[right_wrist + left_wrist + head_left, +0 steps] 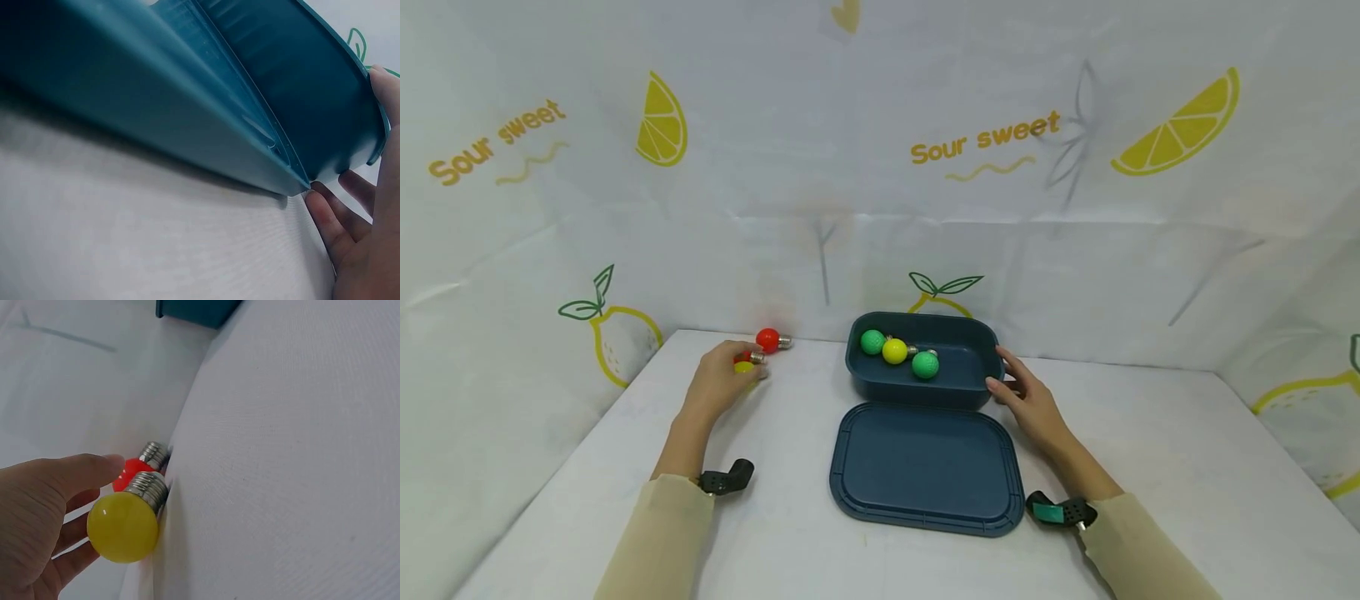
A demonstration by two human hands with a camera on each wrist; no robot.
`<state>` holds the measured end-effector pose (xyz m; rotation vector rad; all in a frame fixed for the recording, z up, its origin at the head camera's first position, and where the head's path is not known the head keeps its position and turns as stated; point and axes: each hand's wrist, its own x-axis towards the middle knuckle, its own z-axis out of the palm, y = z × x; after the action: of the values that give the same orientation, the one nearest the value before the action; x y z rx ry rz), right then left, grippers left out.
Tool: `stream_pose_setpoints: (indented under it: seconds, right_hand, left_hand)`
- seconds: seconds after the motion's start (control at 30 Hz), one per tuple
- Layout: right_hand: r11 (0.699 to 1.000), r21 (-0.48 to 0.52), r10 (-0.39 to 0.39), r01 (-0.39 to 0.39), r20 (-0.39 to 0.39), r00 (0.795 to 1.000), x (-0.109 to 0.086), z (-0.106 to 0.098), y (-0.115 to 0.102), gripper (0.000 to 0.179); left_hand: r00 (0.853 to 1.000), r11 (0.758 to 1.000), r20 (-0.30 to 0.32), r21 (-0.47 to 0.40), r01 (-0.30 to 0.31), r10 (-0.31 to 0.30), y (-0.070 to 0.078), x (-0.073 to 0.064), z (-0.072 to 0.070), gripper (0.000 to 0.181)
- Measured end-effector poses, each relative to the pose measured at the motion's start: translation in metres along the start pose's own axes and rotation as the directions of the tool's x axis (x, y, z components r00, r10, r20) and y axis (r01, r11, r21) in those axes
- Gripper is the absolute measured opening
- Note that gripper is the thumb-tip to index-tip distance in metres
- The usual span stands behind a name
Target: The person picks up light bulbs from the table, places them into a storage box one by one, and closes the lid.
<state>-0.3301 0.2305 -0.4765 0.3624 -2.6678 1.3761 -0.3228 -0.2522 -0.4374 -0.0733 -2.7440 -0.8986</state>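
Note:
My left hand (718, 385) is around two bulbs at the back left of the table, its thumb and fingers spread apart. A yellow light bulb (122, 526) lies by its fingers, screw base pointing away from the palm. Just beyond, a red light bulb (130, 472) shows partly behind the thumb tip. Another red bulb (768, 340) lies farther back. My right hand (1033, 408) touches the right end of a dark blue box (917, 390) with extended fingers. Inside the box are two green bulbs (925, 365) and a yellow bulb (894, 351).
A dark blue lid (928, 471) lies flat in front of the box. Behind the table (790, 533) hangs a white cloth (790, 267) printed with lemons, close to the back of the box. Both wrists wear black straps with cameras.

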Motion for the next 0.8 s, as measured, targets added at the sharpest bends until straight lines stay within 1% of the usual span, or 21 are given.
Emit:
stream_pose_setpoints:
  seconds: [0.13, 0.3, 0.43, 0.6, 0.8]
  right_hand:
    - [1.0, 0.003, -0.005, 0.005, -0.002, 1.0, 0.0, 0.0, 0.001, 0.067]
    - [1.0, 0.004, -0.011, 0.011, -0.002, 1.0, 0.001, 0.0, 0.002, 0.067]
    - [1.0, 0.001, -0.012, 0.012, -0.003, 1.0, 0.001, 0.0, 0.001, 0.067]
    - [1.0, 0.002, -0.013, 0.013, -0.003, 1.0, 0.0, 0.0, 0.002, 0.067]
    - [1.0, 0.0, -0.012, 0.012, -0.003, 1.0, 0.0, 0.0, 0.003, 0.067]
  left_hand:
    - [1.0, 1.0, 0.004, -0.004, 0.002, -0.002, 0.0, 0.0, 0.0, 0.042]
    - [0.999, 0.999, 0.024, 0.015, 0.029, -0.03, 0.001, -0.001, 0.002, 0.038]
    - [0.999, 0.999, 0.019, 0.008, 0.034, -0.034, 0.001, -0.001, 0.004, 0.035]
    - [0.999, 0.999, 0.025, -0.011, 0.035, -0.034, 0.002, -0.001, 0.008, 0.037]
    - [0.997, 0.997, 0.035, -0.031, 0.067, -0.066, 0.005, -0.003, 0.011, 0.039]
